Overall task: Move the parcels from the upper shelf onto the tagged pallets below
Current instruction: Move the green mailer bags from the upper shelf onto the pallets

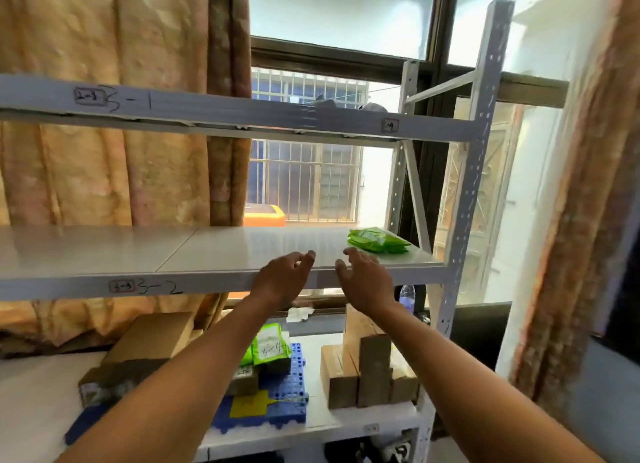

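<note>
A green plastic parcel [378, 240] lies at the right end of the white upper shelf [138, 251]. My left hand [284, 277] and my right hand [363, 279] are raised side by side at the shelf's front edge, fingers apart, holding nothing. The right hand is just left of and below the green parcel, not touching it. On the shelf below, a blue pallet [277, 403] with a yellow tag carries a green parcel [270, 346] and small boxes. Brown cardboard parcels [367, 372] stand to the right of the pallet, and a larger carton [138, 352] lies to its left.
The rack's white upright post [474, 172] stands at the right. Another shelf beam marked 3-1 [207, 111] runs overhead. Behind the rack are a curtain [104, 172] and a barred window [304, 182]. A water bottle [407, 298] stands behind the cardboard parcels.
</note>
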`<action>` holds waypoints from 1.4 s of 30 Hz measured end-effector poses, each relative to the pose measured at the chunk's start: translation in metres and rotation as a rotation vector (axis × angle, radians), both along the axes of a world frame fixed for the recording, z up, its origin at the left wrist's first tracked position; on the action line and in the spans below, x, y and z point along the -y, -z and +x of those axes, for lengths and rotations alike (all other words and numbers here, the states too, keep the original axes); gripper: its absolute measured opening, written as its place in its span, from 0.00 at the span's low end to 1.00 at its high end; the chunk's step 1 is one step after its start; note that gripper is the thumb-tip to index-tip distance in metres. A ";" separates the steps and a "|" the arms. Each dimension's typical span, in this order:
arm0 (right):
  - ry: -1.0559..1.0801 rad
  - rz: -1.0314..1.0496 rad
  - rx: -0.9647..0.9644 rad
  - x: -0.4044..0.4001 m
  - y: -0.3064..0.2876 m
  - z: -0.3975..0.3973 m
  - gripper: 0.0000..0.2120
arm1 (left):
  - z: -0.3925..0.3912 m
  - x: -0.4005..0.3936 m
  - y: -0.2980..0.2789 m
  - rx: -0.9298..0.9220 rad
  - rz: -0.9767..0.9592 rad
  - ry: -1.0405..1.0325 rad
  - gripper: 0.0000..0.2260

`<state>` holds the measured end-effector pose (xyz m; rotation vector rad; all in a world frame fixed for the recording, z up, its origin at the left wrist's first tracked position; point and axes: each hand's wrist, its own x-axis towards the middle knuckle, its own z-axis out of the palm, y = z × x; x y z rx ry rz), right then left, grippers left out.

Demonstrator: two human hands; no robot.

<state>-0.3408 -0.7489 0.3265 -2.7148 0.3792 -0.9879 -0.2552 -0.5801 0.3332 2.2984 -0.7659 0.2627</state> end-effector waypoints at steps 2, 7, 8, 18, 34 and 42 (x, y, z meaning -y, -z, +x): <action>0.071 0.067 0.031 0.034 -0.007 0.006 0.22 | 0.012 0.036 -0.005 -0.016 -0.047 0.008 0.25; 0.186 0.215 0.055 0.131 -0.022 0.033 0.22 | 0.051 0.131 -0.011 -0.195 -0.085 0.017 0.32; 0.207 0.244 0.052 0.149 -0.023 0.041 0.23 | 0.059 0.148 -0.010 -0.227 -0.066 0.008 0.34; 0.170 0.507 -0.255 0.229 -0.017 0.108 0.40 | 0.110 0.224 0.000 -0.229 0.108 -0.091 0.54; -0.296 1.248 0.146 0.233 -0.026 0.110 0.18 | 0.105 0.205 -0.010 -0.465 -0.415 0.186 0.41; -0.568 1.480 0.137 0.184 -0.045 0.091 0.17 | 0.083 0.176 -0.016 -0.648 -0.728 0.196 0.22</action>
